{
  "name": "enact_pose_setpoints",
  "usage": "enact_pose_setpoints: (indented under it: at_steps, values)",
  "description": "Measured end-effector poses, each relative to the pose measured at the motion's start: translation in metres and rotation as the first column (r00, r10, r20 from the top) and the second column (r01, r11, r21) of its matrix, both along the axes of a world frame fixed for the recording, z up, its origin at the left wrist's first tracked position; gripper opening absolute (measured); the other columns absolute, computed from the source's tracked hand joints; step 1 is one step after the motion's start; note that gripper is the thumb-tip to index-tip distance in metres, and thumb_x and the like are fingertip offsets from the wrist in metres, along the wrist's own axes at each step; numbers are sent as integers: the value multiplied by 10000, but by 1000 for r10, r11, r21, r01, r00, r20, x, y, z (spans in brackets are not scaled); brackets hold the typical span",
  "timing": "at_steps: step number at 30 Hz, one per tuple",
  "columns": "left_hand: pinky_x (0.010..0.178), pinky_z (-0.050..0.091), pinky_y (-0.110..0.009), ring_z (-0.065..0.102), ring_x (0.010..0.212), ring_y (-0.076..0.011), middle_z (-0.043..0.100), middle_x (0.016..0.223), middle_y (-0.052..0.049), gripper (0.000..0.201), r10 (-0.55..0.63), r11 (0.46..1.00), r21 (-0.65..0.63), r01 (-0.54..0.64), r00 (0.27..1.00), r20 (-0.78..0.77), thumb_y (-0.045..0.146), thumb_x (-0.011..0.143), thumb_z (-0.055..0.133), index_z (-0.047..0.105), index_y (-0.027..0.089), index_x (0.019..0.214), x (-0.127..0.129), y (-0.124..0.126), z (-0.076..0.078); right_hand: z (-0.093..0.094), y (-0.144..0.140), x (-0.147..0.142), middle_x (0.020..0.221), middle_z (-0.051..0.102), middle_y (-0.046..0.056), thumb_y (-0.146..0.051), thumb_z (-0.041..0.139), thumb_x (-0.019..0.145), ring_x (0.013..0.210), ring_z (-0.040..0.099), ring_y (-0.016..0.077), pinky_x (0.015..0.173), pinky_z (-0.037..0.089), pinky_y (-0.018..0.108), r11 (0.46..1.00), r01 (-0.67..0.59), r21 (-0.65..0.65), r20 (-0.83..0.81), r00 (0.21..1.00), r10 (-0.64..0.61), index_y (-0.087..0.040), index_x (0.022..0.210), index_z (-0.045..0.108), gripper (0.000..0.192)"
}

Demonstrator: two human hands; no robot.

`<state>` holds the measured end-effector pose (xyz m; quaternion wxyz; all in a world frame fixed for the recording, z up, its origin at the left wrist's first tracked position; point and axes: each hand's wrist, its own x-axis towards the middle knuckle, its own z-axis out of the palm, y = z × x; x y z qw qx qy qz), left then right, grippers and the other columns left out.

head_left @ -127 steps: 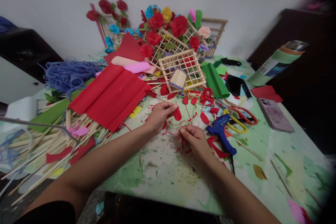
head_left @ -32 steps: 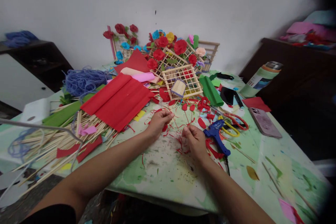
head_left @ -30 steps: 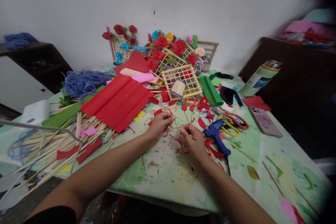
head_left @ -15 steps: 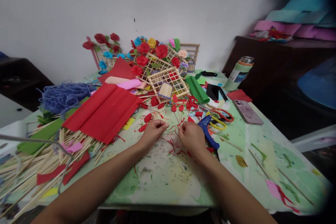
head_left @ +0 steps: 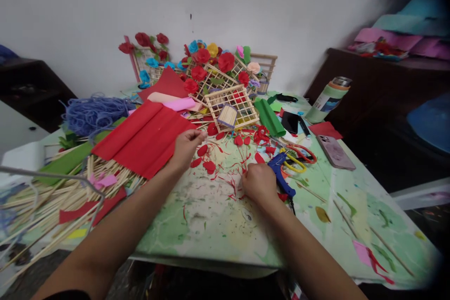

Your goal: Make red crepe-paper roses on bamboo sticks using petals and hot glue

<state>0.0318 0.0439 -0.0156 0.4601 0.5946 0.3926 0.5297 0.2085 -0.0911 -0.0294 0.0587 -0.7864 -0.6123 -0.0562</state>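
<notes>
My left hand (head_left: 187,149) is over the right edge of a sheet of red crepe paper (head_left: 140,136), its thumb and fingertips pinched together. Whatever may be between those fingertips is too small to make out. Closed in a fist, my right hand (head_left: 260,182) rests just left of a blue glue gun (head_left: 280,168). Thin strands with red petals (head_left: 238,140) near their far ends run towards this fist, but its grip is hidden. Between the hands lie cut red petals (head_left: 209,167) and red paper scraps (head_left: 230,183) on the green tablecloth (head_left: 207,234).
Wooden lattice frames (head_left: 232,105) with paper roses (head_left: 225,62) stand at the back. Scissors (head_left: 298,161), a phone (head_left: 335,151) and a bottle (head_left: 328,98) are on the right. Bamboo sticks (head_left: 45,211) and blue cord (head_left: 94,115) cover the left side.
My left hand has moved left and farther from me, uncovering red petals on the table. My right hand has stayed closed in about the same place. The camera's view has shifted slightly.
</notes>
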Motion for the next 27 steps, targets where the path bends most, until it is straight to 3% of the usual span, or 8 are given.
enact_pose_setpoints:
  at_steps: [6, 10, 12, 13, 15, 17, 20, 27]
  values:
    - [486, 294, -202, 355, 482, -66, 452, 519, 42, 284, 147, 989, 26, -145, 986, -83, 405, 696, 650, 599, 129, 653, -18, 29, -8, 2, -2, -2, 743, 670, 130, -293, 461, 847, 747, 601, 247, 652, 369, 336, 996, -62, 68, 8, 998, 61, -142, 743, 679, 285]
    - [486, 310, -214, 430, 505, -93, 529, 575, 9, 328, 162, 987, 52, -153, 940, -300, 447, 712, 605, 650, 124, 750, -33, 43, -10, 0, -1, 1, 718, 654, 105, -267, 472, 847, 735, 577, 222, 666, 348, 325, 981, -112, 159, -6, 993, 114, -158, 700, 632, 243]
    - [500, 324, -225, 484, 541, -117, 579, 614, -13, 320, 47, 999, 40, -31, 855, -517, 431, 697, 605, 674, 125, 762, -41, 47, -6, -2, 0, 1, 699, 640, 87, -241, 469, 848, 727, 561, 204, 666, 339, 312, 969, -157, 192, -30, 986, 165, -170, 667, 598, 234]
    - [507, 325, -232, 494, 545, -123, 598, 622, -21, 300, -29, 998, 21, 55, 772, -634, 411, 680, 613, 681, 124, 734, -44, 48, -4, -4, 1, 0, 689, 630, 78, -232, 469, 848, 724, 553, 197, 668, 337, 305, 961, -183, 208, -45, 980, 196, -175, 653, 581, 232]
    - [526, 323, -243, 508, 558, -132, 632, 631, -29, 271, -160, 978, -54, 202, 559, -814, 380, 680, 599, 701, 132, 715, -46, 46, 2, -6, 1, -4, 667, 608, 63, -221, 470, 849, 712, 535, 186, 669, 334, 294, 945, -230, 234, -72, 965, 253, -182, 631, 552, 236]
    - [521, 313, -249, 510, 555, -131, 643, 642, -35, 255, -188, 966, -106, 236, 354, -916, 345, 699, 559, 712, 145, 734, -45, 40, 7, -8, 0, -9, 658, 594, 54, -223, 476, 849, 707, 521, 181, 666, 330, 287, 931, -273, 242, -101, 947, 304, -186, 622, 533, 237]
    - [498, 289, -258, 490, 519, -134, 615, 590, -42, 201, -182, 966, -128, 223, 240, -954, 307, 650, 581, 693, 141, 665, -40, 30, 12, -8, -2, -15, 659, 590, 43, -233, 484, 852, 711, 511, 177, 657, 322, 282, 920, -327, 215, -152, 920, 362, -190, 620, 514, 238]
    - [516, 309, -251, 530, 572, -149, 645, 652, -58, 165, -194, 967, -160, 200, 161, -968, 222, 617, 592, 700, 148, 718, -36, 27, 11, -8, -1, -16, 664, 589, 38, -238, 477, 859, 725, 515, 181, 656, 316, 280, 924, -348, 158, -209, 903, 375, -194, 634, 516, 233]
